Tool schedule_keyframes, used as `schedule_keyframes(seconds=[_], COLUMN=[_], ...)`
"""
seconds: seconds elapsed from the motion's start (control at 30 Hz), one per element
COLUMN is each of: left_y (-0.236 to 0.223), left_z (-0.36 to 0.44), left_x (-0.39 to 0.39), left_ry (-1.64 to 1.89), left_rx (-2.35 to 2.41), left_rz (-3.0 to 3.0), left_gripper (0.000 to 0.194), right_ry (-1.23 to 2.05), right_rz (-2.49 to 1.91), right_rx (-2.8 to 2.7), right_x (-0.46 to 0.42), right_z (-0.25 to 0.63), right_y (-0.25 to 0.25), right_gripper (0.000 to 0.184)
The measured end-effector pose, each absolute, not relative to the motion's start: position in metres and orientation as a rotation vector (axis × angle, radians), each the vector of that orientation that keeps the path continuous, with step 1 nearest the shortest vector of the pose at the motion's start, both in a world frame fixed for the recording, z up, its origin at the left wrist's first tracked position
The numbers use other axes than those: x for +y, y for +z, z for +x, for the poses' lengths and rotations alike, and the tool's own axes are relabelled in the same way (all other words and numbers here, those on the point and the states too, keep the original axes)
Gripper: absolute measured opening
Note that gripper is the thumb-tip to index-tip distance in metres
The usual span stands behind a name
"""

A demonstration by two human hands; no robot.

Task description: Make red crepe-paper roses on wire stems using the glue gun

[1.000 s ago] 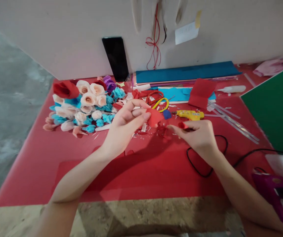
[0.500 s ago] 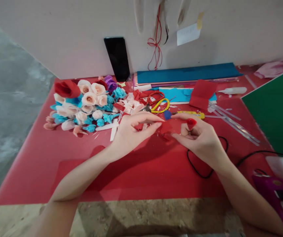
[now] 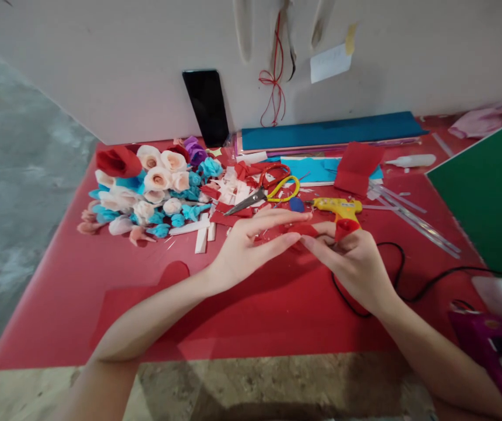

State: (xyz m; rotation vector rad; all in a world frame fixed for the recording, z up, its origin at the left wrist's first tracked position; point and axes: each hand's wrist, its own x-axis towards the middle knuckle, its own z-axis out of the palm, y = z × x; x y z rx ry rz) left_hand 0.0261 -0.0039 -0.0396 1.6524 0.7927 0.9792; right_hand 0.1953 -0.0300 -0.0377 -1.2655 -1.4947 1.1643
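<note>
Over the middle of the red table my left hand point(image 3: 251, 245) is closed, thumb and fingers around a small piece of red paper point(image 3: 302, 230) that blends into the tabletop. My right hand point(image 3: 358, 260) is closed too, with a small rolled red paper bud point(image 3: 346, 227) standing up from its curled fingers. Its thumb tip meets my left thumb at the red paper piece. Just beyond my hands lie a yellow glue gun point(image 3: 336, 206), a blue disc point(image 3: 297, 204) and scissors point(image 3: 257, 199) with red and yellow handles. A larger red paper sheet point(image 3: 132, 298) lies partly under my left forearm.
Paper flowers point(image 3: 154, 187) are heaped at the left, beside paper scraps point(image 3: 235, 184). A phone point(image 3: 207, 108) leans against the wall. Glue sticks point(image 3: 426, 225) and a white bottle point(image 3: 412, 160) lie at the right, near a green board point(image 3: 487, 193). A black cord point(image 3: 447, 272) runs there.
My hands have come closer together around the red paper piece, thumbs now meeting. My right hand has shifted slightly down, and more of the glue gun and scissors shows.
</note>
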Motion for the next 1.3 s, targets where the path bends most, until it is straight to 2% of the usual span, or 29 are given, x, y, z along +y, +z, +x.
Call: schedule_keyframes(seconds=[0.27,0.53,0.77,1.3], left_y=[-0.037,-0.032,-0.025,-0.019], left_z=[0.028,0.020,0.018,0.018], left_x=[-0.010,-0.013,-0.020,-0.021], left_ry=[1.000,1.006,0.998,1.002], left_rx=[0.833,0.785,0.646,0.709], left_rz=[1.583,1.495,1.469,1.578], left_gripper=[0.024,0.025,0.027,0.024], right_ry=[1.231,1.337,1.295,1.327], right_rz=[-1.210,-1.073,-1.018,-0.979], right_rx=[-1.572,-1.746,-1.783,-1.798], right_x=[-0.036,-0.046,-0.049,-0.050], right_z=[0.198,0.196,0.200,0.201], right_y=[-0.036,-0.033,-0.035,-0.033], right_gripper=[0.029,0.023,0.017,0.023])
